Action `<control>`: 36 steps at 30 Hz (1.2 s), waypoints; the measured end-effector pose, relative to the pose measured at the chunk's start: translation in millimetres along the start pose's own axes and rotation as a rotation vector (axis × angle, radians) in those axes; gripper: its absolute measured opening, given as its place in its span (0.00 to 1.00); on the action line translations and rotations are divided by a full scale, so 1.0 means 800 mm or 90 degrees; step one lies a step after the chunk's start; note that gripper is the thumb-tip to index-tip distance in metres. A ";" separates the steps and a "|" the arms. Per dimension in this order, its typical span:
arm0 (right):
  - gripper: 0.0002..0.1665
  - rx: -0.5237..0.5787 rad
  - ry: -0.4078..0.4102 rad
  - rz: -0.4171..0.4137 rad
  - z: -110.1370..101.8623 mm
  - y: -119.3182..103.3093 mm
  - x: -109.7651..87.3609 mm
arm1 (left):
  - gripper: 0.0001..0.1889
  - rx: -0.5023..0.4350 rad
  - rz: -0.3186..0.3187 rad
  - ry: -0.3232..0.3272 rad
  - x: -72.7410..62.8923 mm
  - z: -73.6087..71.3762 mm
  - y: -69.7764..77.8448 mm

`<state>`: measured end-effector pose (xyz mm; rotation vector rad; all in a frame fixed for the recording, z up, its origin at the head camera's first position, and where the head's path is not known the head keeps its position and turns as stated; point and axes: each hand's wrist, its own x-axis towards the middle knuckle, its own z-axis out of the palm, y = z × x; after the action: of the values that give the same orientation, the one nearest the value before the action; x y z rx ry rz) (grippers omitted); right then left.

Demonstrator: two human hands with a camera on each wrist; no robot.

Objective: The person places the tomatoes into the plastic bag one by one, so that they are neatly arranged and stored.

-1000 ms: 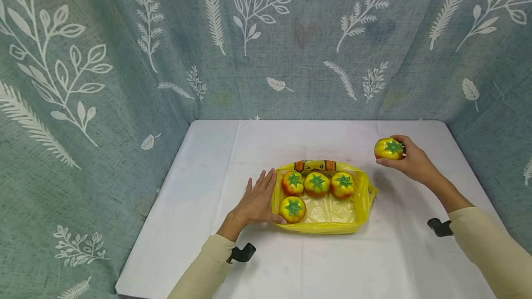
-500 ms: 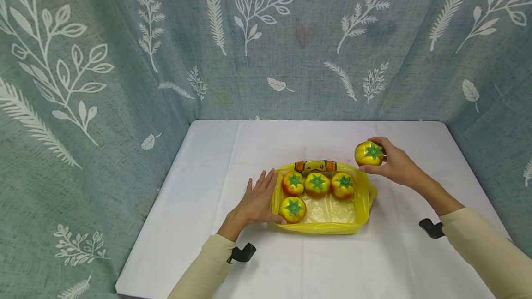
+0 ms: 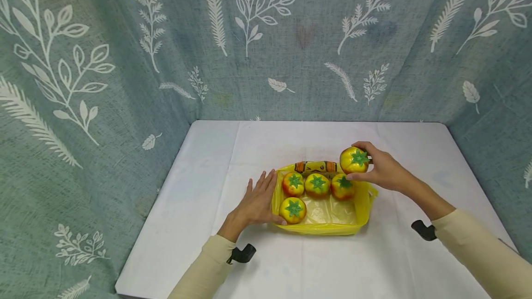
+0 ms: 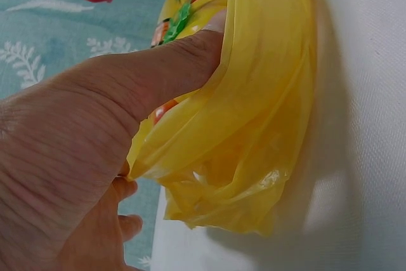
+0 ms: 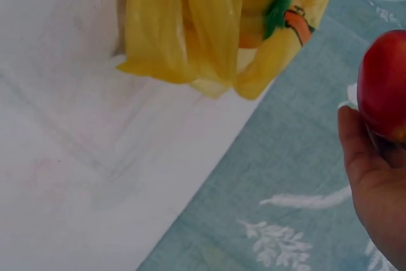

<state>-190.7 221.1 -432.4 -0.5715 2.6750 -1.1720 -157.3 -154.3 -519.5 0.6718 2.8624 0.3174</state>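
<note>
Near the middle of the table, a yellow plastic bag (image 3: 328, 230) lies spread open like a box. Inside are three round yellow-red toy tomatoes with green leafy tops along the far side, including the left one (image 3: 293, 183), and another toy tomato (image 3: 293, 210) in the near left corner. My left hand (image 3: 256, 202) holds the bag's left side, long fingers stretched along its outside; in the left wrist view the thumb (image 4: 184, 61) reaches over the rim. My right hand (image 3: 384, 170) grips a toy tomato (image 3: 353, 159) above the bag's far right part, overlapping the right tomato in the head view.
The bag stands on a white-covered table (image 3: 224, 151). Blue-green curtains (image 3: 307, 82) with white leaf prints rise behind it and at both sides. A cartoon face (image 3: 316, 166) shows on the bag's far wall, and a loose flap (image 3: 372, 192) sticks out at its right.
My right hand has moved left with the toy tomato, from the table's right side to over the bag. My left hand and the bag stay in place.
</note>
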 end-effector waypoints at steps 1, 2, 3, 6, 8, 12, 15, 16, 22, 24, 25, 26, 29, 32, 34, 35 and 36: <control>0.52 0.000 -0.004 -0.004 0.002 -0.001 0.000 | 0.75 0.000 0.000 0.000 0.000 0.000 0.000; 0.52 0.000 -0.008 -0.010 0.004 -0.003 0.001 | 0.75 0.000 0.000 0.000 0.000 0.000 0.000; 0.52 0.000 -0.011 -0.016 0.006 -0.005 0.001 | 0.75 0.000 0.001 0.001 -0.001 0.000 0.000; 0.52 -0.006 -0.022 -0.031 0.012 -0.010 0.002 | 0.75 0.000 0.001 0.003 -0.001 -0.001 0.001; 0.53 -0.011 -0.029 -0.042 0.016 -0.013 0.003 | 0.75 -0.001 0.002 0.005 -0.001 -0.001 0.000; 0.53 -0.014 -0.041 -0.063 0.024 -0.017 0.004 | 0.75 -0.001 0.003 0.006 -0.001 -0.001 0.000; 0.54 -0.027 -0.041 -0.073 0.028 -0.020 0.004 | 0.75 -0.002 0.004 0.007 -0.001 0.000 0.000; 0.53 -0.034 -0.040 -0.078 0.030 -0.020 0.003 | 0.75 -0.002 0.004 0.008 -0.001 0.000 0.000; 0.50 -0.061 -0.041 -0.099 0.037 -0.024 0.001 | 0.75 -0.005 0.004 0.011 -0.002 0.000 0.000; 0.50 -0.069 -0.042 -0.106 0.040 -0.026 0.000 | 0.75 -0.006 0.005 0.011 -0.002 0.000 0.000; 0.50 -0.074 -0.043 -0.111 0.042 -0.027 0.000 | 0.75 -0.007 0.005 0.011 -0.002 0.000 0.000; 0.50 -0.079 -0.044 -0.118 0.044 -0.028 -0.001 | 0.75 -0.007 0.006 0.011 -0.002 0.000 0.000; 0.51 -0.091 -0.050 -0.132 0.051 -0.032 -0.002 | 0.75 -0.006 0.006 0.009 -0.002 0.000 0.000; 0.51 -0.101 -0.067 -0.144 0.058 -0.038 -0.005 | 0.75 -0.006 0.006 0.009 -0.002 0.000 0.000; 0.51 -0.111 -0.078 -0.147 0.063 -0.042 -0.007 | 0.75 -0.006 0.006 0.008 -0.002 -0.001 0.000; 0.51 -0.115 -0.084 -0.148 0.065 -0.043 -0.007 | 0.75 -0.005 0.007 0.008 -0.002 -0.001 0.001; 0.51 -0.120 -0.089 -0.150 0.067 -0.044 -0.008 | 0.75 -0.003 0.007 0.008 -0.002 -0.001 0.001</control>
<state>-158.8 165.6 -442.9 -0.9838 2.6677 -0.8961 -155.9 -154.6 -518.5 0.6877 2.8692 0.3319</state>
